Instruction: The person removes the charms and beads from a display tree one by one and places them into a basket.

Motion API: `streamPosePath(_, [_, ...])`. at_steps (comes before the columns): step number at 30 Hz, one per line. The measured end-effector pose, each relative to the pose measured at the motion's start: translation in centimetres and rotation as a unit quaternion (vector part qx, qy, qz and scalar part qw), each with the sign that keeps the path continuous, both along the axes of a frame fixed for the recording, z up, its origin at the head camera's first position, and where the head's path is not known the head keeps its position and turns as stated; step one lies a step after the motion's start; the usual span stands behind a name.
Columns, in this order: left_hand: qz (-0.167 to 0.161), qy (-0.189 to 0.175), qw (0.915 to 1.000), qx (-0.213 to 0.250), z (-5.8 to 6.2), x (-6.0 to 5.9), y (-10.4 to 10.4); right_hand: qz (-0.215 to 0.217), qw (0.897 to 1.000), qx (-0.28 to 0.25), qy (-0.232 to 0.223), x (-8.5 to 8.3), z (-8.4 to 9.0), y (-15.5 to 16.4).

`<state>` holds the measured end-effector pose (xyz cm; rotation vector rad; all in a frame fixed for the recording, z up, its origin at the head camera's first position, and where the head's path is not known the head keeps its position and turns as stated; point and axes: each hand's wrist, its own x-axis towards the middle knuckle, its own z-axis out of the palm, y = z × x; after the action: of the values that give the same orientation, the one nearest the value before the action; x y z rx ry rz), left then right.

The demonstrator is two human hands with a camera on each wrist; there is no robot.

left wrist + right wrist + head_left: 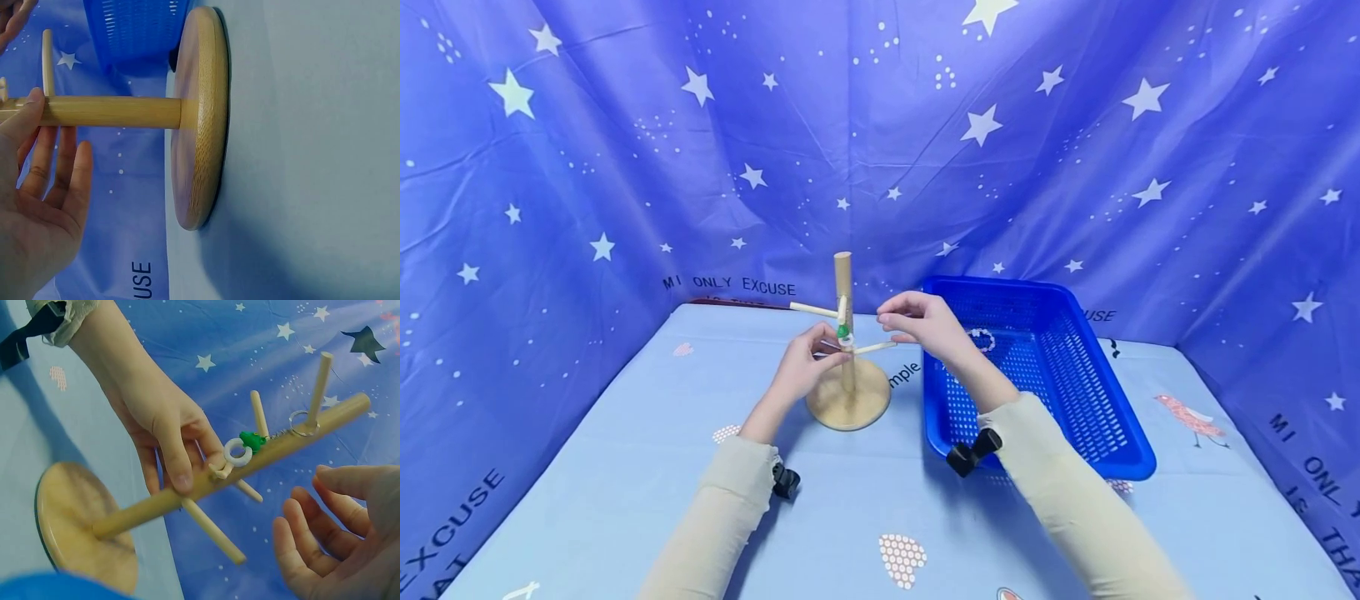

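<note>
A wooden stand with a round base [850, 408] and an upright post [125, 112] has several side pegs [215, 531]. My left hand [805, 358] grips the post partway up, thumb on one side and fingers on the other. A keychain with a green animal-like figure [252, 440] and a white ring [230, 450] hangs by its metal ring [304, 423] around the upper peg [321, 384]. Beside the post, my right hand [928, 325] is apart from it, fingers loosely bent, with nothing seen between them.
A blue perforated basket [1131, 462] stands right of the stand, under my right forearm. A beaded bracelet [983, 340] lies in it. The table has a light blue printed cloth [835, 525], and a starry blue curtain [865, 125] hangs behind.
</note>
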<state>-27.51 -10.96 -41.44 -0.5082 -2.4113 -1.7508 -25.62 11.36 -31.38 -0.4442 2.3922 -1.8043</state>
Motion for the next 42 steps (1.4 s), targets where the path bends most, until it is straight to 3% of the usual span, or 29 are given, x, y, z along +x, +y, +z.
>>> streamPosePath(14, [-0.008,-0.007,0.9997,-0.021,0.1,-0.1,0.2,-0.008,0.998,-0.053,0.016,-0.4,-0.5,-2.4])
streamPosePath(30, [-0.010,0.010,0.9995,-0.026,0.0,-0.4,0.0,-0.031,0.997,-0.033,0.058,-0.1,0.0,-4.0])
streamPosePath(42, [-0.011,0.001,0.9996,-0.027,-0.1,-0.3,-0.1,-0.009,0.998,-0.040,0.057,0.3,0.1,-4.0])
